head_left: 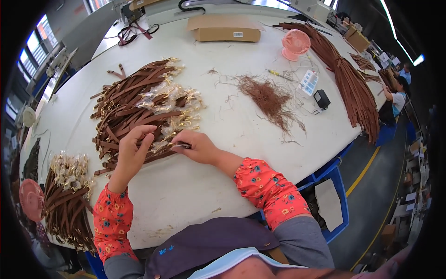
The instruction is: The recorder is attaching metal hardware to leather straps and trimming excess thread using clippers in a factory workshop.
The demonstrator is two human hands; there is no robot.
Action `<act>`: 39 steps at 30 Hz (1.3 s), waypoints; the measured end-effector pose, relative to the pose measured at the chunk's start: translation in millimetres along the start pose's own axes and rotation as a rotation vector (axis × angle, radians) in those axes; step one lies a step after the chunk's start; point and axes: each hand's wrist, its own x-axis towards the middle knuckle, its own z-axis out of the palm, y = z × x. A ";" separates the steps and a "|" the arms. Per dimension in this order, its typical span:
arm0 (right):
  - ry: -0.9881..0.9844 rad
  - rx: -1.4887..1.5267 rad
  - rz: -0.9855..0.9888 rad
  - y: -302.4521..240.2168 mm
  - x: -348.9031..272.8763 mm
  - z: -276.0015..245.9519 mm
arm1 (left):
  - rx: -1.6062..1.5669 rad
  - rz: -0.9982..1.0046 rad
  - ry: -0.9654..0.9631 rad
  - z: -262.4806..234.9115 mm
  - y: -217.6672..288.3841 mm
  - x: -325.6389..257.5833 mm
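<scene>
My left hand (132, 151) is raised over the near edge of a large pile of brown straps (134, 116). Its thumb and forefinger are curved and apart, with nothing visible between them. To its right, my right hand (200, 146) is closed around a small dark tool (183, 145), mostly hidden by the fingers. The straps carry gold-coloured metal clasps, and many of their ends are wrapped in clear plastic (169, 95). Both hands are close to the wrapped ends at the pile's near right side.
Another strap bundle (69, 204) lies at the left table edge beside a pink fan (32, 200). Brown thread scraps (267, 100), a power strip (309, 83), a black adapter (321, 98) and a second fan (296, 44) sit rightward. Long straps (348, 83) line the right edge; a cardboard box (226, 30) stands behind.
</scene>
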 end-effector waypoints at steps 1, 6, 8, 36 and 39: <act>0.015 0.090 0.021 -1.4 1.8 -0.7 | -0.034 -0.111 0.046 3.9 -1.4 -21.9; -0.068 0.293 0.174 -24.0 -9.0 -15.3 | 0.328 0.133 0.075 32.5 -18.6 -80.4; -0.257 0.257 0.212 -37.8 -15.8 -17.0 | 0.411 0.156 0.115 22.3 -16.7 -97.5; -0.681 -0.250 0.137 -70.7 -18.9 -13.9 | 0.419 0.207 -0.119 42.2 -6.7 -113.6; -0.702 -0.189 0.216 -72.9 -22.6 -20.9 | 0.207 0.090 -0.105 50.9 -11.3 -107.7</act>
